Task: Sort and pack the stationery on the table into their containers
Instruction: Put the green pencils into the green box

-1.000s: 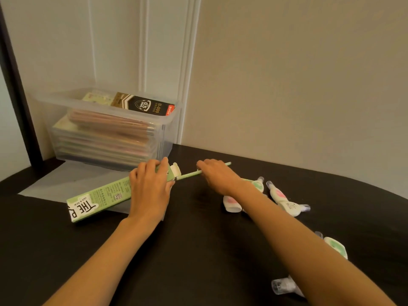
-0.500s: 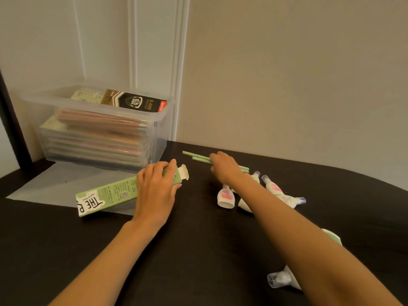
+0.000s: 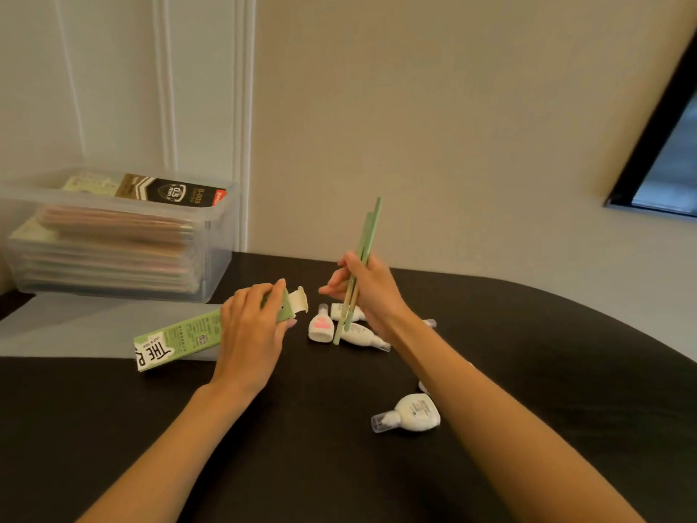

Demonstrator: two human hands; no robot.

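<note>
Your right hand (image 3: 371,292) grips probably two green pens (image 3: 361,258) upright; beside it, your left hand (image 3: 251,326) clasps the green box (image 3: 177,335).

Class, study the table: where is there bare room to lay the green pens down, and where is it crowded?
Bare: the black table near-left, in front of the green box; also far right, beyond the right forearm. Crowded: under the right hand holding the green pens, where correction tapes cluster.
</note>
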